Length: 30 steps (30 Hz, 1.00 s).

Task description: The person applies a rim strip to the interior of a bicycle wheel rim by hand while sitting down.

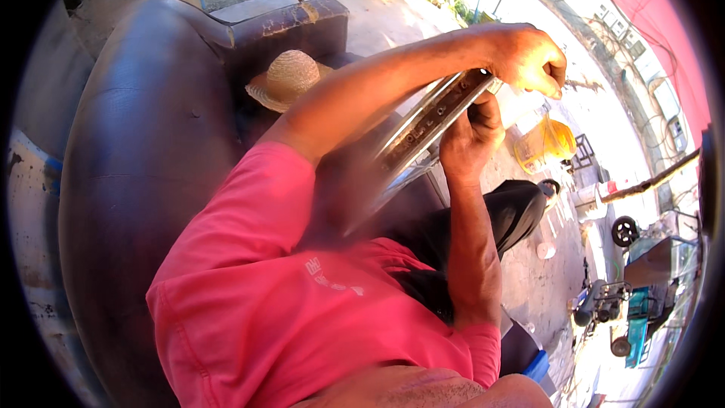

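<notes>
A long metal rail (pixel 434 117) with a dark, rusty, holed channel and shiny edges slants up from my lap; its lower end is blurred. My left hand (pixel 529 60) reaches across to the rail's upper end, fingers curled and closed. What they pinch, if anything, is hidden in the glare. Just below, my right hand (pixel 472 136) is closed against the rail's right edge, thumb and fingers curled round it. Both forearms are bare below red sleeves.
I sit on a worn brown leather sofa (pixel 151 174), a straw hat (pixel 291 78) lying on it. To the right are a yellow plastic bag (pixel 545 145), a white roll-shaped thing (pixel 546 250), a black wheel (pixel 624 231) and machine parts (pixel 604 302) on the pale ground.
</notes>
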Tool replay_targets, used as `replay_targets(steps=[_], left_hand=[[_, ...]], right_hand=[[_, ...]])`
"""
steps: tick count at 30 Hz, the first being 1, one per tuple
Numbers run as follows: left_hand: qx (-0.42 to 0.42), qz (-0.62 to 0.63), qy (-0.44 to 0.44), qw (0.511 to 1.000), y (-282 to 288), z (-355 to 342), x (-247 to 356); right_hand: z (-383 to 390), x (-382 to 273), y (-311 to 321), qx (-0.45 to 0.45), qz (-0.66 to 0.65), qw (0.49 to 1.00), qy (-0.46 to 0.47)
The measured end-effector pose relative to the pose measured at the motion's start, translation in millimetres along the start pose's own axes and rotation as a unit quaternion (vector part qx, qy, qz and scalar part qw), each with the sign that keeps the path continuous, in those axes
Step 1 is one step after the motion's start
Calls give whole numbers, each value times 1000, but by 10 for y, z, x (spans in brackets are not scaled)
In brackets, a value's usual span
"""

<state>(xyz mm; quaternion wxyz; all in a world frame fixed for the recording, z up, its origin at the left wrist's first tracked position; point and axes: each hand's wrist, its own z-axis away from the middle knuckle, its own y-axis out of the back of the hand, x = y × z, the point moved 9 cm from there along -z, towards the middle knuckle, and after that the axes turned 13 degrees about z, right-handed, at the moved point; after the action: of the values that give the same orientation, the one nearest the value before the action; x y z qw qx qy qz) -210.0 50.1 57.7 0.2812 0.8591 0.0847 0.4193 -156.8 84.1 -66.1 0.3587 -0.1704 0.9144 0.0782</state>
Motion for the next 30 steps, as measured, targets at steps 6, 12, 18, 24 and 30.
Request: replay_targets(steps=[6, 12, 18, 24, 30], left_hand=[[8, 2, -4, 1000, 20, -41, -9], [3, 2, -9, 1000, -25, -80, 6], [18, -18, -33, 999, -34, -55, 61], [11, -10, -35, 999, -22, -34, 33], [8, 1, -36, 999, -18, -47, 15]], right_hand=[[-94, -2, 21, -31, -41, 998, 19], [-51, 57, 55, -24, -48, 999, -5], [-7, 22, 51, -3, -100, 995, -17], [18, 6, 39, -9, -44, 999, -3], [20, 42, -5, 10, -67, 997, -35]])
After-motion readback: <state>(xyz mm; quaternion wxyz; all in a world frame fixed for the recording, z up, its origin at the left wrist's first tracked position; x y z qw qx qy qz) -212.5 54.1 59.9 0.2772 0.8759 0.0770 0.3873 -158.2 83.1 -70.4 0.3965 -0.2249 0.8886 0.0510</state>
